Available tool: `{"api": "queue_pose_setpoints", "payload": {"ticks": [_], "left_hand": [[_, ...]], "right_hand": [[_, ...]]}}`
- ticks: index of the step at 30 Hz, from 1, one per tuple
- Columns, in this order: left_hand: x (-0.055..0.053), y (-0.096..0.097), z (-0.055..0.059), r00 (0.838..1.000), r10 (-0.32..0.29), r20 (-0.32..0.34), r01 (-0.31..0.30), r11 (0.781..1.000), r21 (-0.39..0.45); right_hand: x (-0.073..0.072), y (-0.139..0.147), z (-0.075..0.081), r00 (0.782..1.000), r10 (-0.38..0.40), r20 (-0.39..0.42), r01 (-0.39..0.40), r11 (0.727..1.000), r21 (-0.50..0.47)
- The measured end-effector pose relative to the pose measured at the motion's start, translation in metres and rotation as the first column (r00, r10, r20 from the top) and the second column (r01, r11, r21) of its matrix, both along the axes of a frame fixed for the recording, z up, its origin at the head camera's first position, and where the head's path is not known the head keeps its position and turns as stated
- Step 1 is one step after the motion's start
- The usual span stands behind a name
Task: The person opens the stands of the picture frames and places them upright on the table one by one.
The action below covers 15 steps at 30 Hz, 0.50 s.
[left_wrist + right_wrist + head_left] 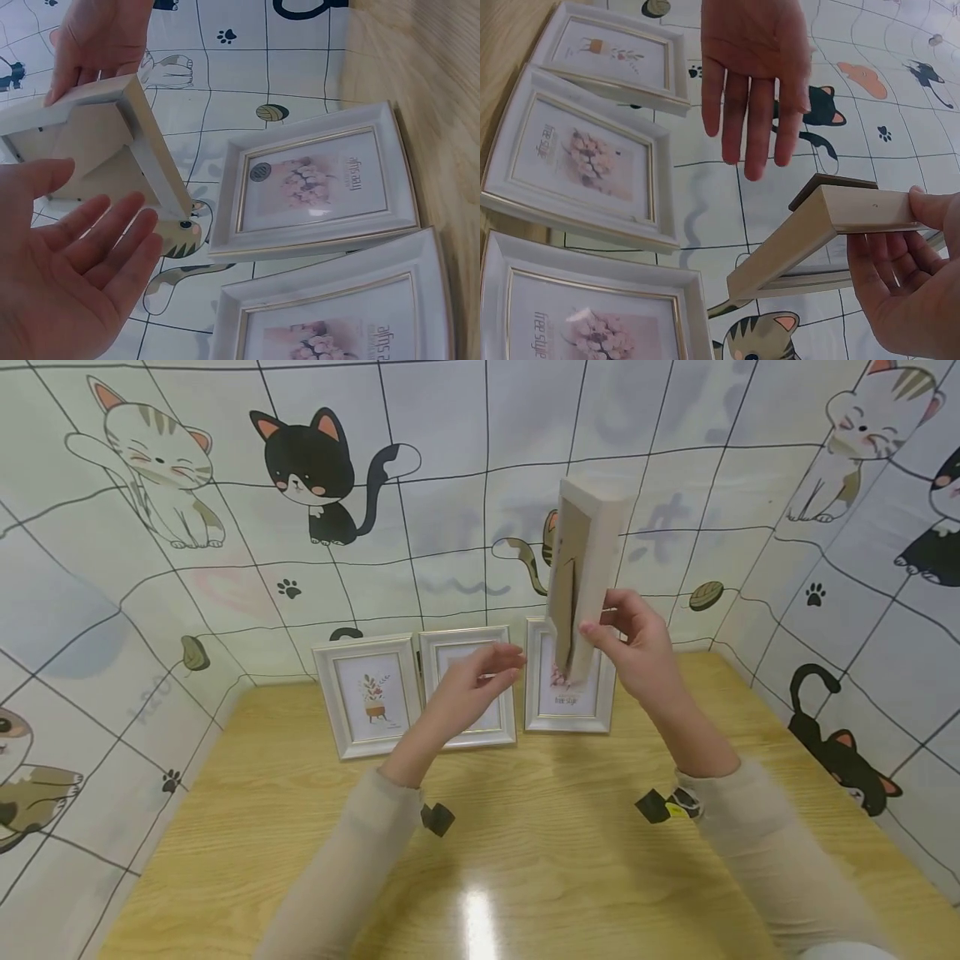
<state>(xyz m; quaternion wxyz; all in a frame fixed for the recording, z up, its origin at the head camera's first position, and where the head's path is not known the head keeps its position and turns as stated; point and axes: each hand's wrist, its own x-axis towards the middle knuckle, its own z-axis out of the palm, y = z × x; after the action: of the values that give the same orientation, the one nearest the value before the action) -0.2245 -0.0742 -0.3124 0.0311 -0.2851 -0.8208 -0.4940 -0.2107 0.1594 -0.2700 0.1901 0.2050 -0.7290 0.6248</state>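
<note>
My right hand [643, 652] grips a white picture frame [606, 539] by its lower edge, thumb on one side and fingers on the other. The held frame is tilted up on end above the table, its brown back and stand flap [94, 139] turned toward my left hand [468, 692]. That hand hovers to its left with fingers loosely extended, holding nothing. Behind my hands stand three white frames with gold inner lines: one with a potted-plant print [373, 693] at left, a middle one [491, 717] partly hidden by my left hand, and a right one [567, 714] with pink flowers.
The standing frames line the back of the wooden table [525, 827]. A cat-patterned tiled cloth [465, 518] rises behind and along both sides. Small black pieces [438, 818] show at my sleeve cuffs.
</note>
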Motion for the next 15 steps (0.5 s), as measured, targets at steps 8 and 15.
{"api": "queue_pose_setpoints", "payload": {"ticks": [8,15], "left_hand": [[-0.001,0.007,0.008,0.996,0.082,0.032,-0.083,0.995,0.049],[-0.001,0.011,0.009,0.988,0.142,0.061,-0.147,0.986,0.076]], "right_hand": [[0.001,-0.022,-0.011,0.999,0.039,0.004,-0.040,0.997,0.063],[0.002,-0.035,-0.019,0.997,0.079,0.020,-0.080,0.995,0.059]]}}
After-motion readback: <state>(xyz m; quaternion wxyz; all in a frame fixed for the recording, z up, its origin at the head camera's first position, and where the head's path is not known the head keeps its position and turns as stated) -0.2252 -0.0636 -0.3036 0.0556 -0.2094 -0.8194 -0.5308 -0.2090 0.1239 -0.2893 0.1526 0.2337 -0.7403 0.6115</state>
